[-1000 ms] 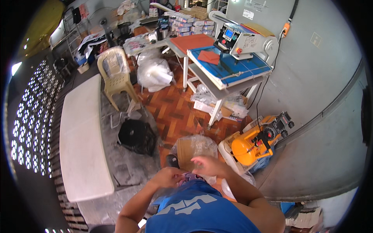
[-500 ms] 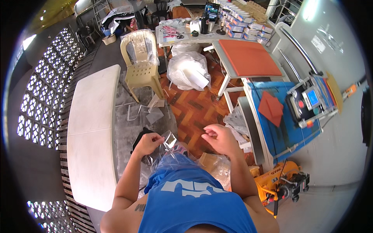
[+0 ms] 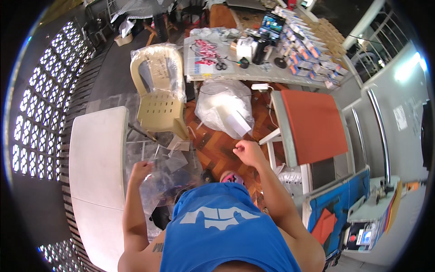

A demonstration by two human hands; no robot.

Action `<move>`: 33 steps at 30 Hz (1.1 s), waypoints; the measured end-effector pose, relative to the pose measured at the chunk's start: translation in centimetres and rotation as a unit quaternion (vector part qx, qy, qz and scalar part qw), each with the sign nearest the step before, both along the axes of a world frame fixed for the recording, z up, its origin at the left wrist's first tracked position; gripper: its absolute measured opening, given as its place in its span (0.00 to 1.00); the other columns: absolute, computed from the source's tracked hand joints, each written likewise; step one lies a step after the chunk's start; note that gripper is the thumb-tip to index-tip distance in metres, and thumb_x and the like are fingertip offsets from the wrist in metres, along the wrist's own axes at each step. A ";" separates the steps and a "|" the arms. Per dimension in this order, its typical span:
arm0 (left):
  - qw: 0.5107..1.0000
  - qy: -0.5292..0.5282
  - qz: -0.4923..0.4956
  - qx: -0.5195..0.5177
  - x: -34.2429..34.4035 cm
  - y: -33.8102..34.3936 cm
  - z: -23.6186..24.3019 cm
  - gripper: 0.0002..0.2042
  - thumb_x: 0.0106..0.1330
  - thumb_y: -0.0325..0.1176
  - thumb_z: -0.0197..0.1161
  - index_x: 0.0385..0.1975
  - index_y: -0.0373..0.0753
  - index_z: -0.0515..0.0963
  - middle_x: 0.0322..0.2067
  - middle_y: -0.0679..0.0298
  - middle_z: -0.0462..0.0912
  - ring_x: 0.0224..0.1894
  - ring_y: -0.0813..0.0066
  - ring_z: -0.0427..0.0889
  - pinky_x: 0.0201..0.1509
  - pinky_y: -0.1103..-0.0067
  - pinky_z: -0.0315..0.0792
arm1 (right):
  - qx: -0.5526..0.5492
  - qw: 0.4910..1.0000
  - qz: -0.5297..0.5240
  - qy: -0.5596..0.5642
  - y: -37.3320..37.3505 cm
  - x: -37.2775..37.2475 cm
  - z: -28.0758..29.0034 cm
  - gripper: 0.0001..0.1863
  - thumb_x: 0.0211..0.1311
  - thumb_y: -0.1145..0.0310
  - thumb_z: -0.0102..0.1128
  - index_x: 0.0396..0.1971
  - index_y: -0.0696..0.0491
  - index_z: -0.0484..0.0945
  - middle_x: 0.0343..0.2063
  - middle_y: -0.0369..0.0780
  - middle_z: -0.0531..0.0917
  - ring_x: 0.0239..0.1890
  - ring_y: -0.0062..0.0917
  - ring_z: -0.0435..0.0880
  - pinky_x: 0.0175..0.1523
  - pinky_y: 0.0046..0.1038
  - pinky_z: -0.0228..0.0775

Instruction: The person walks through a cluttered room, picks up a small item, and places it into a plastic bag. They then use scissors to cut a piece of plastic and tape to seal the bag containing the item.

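Observation:
My left hand (image 3: 141, 172) is out to the left, beside the white folding table (image 3: 97, 156). Its fingers are closed, with a bit of clear plastic film (image 3: 154, 161) at the fingertips. How far this film reaches is hard to tell against the plastic lying on the floor. My right hand (image 3: 249, 153) is raised in front of me with its fingers curled in, and nothing shows in it. Below that hand is the tiled floor (image 3: 215, 152), and the table with an orange-red top (image 3: 315, 124) stands to its right.
A beige plastic chair (image 3: 161, 102) stands ahead on the left. Beside it, a white plastic bag (image 3: 219, 104) lies under the work table (image 3: 217, 70), which bears scissors (image 3: 221, 65) and stacked small boxes (image 3: 306, 56). At right is a blue-topped machine (image 3: 340, 199) with red pieces (image 3: 324, 226).
My view has moved toward the work table. My left hand has moved left, away from my body, where it held clear film. My right hand remains raised, its fingers curled more tightly.

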State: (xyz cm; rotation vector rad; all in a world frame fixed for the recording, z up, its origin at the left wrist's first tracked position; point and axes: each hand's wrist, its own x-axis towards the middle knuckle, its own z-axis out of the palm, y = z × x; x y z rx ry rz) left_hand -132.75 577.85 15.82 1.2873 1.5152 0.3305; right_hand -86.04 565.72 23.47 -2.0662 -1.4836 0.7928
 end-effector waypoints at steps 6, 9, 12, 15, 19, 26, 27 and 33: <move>0.946 0.001 0.324 -0.011 -15.8 0.9 6.0 0.12 0.66 0.40 0.63 0.30 0.37 0.78 0.20 0.68 0.74 0.17 0.80 0.74 0.21 0.79 0.75 | -0.029 0.995 0.078 -0.048 21.4 4.3 -4.7 0.10 0.54 0.63 0.65 0.31 0.54 0.84 0.31 0.46 0.86 0.38 0.39 0.86 0.44 0.36 0.77; 0.885 -0.017 0.460 0.071 -22.8 -2.7 8.3 0.11 0.68 0.40 0.60 0.29 0.39 0.77 0.21 0.70 0.73 0.17 0.82 0.71 0.21 0.81 0.71 | 0.023 0.990 0.082 -0.112 33.8 6.3 -8.2 0.09 0.54 0.65 0.63 0.32 0.53 0.84 0.30 0.45 0.86 0.36 0.39 0.85 0.44 0.37 0.76; 0.858 -0.004 0.485 0.168 -20.4 2.0 15.5 0.12 0.67 0.43 0.61 0.29 0.40 0.75 0.22 0.70 0.72 0.19 0.81 0.69 0.25 0.80 0.69 | 0.163 0.968 -0.002 -0.189 43.5 13.6 -13.6 0.10 0.58 0.66 0.60 0.38 0.53 0.82 0.32 0.47 0.83 0.41 0.42 0.83 0.46 0.38 0.74; 0.820 0.028 0.523 0.232 -28.1 -3.5 13.0 0.12 0.64 0.44 0.64 0.31 0.43 0.76 0.24 0.71 0.72 0.23 0.80 0.71 0.29 0.77 0.69 | 0.132 0.986 -0.070 -0.069 49.3 12.1 -16.3 0.15 0.62 0.67 0.54 0.46 0.57 0.76 0.47 0.53 0.79 0.49 0.46 0.78 0.56 0.41 0.70; 0.774 0.110 0.621 0.056 -31.2 -8.7 11.5 0.15 0.62 0.40 0.66 0.18 0.46 0.68 0.15 0.73 0.64 0.15 0.84 0.64 0.15 0.86 0.55 | -0.099 0.950 -0.056 -0.290 54.4 6.5 -12.8 0.16 0.57 0.67 0.54 0.44 0.55 0.80 0.55 0.49 0.75 0.58 0.42 0.73 0.57 0.44 0.71; 0.750 0.475 0.444 0.121 -40.5 2.5 18.3 0.07 0.65 0.34 0.59 0.28 0.38 0.73 0.23 0.62 0.77 0.23 0.65 0.78 0.25 0.71 0.71 | -0.110 0.937 -0.144 -0.300 54.0 7.4 -11.6 0.19 0.59 0.67 0.58 0.50 0.54 0.75 0.53 0.48 0.72 0.57 0.44 0.72 0.58 0.43 0.70; 0.717 0.547 0.403 0.153 -41.6 3.6 19.1 0.07 0.65 0.33 0.58 0.29 0.38 0.73 0.24 0.61 0.78 0.24 0.64 0.79 0.26 0.71 0.72 | -0.115 0.932 -0.160 -0.303 53.8 7.1 -11.5 0.19 0.59 0.67 0.57 0.51 0.54 0.75 0.52 0.47 0.72 0.57 0.44 0.72 0.58 0.43 0.70; 0.678 0.626 0.204 0.326 -45.0 13.2 13.4 0.08 0.67 0.32 0.55 0.40 0.37 0.77 0.36 0.54 0.84 0.37 0.58 0.84 0.41 0.67 0.77 | -0.108 0.921 -0.226 -0.298 54.3 6.7 -12.1 0.17 0.64 0.67 0.53 0.52 0.53 0.73 0.53 0.46 0.72 0.57 0.41 0.71 0.56 0.43 0.72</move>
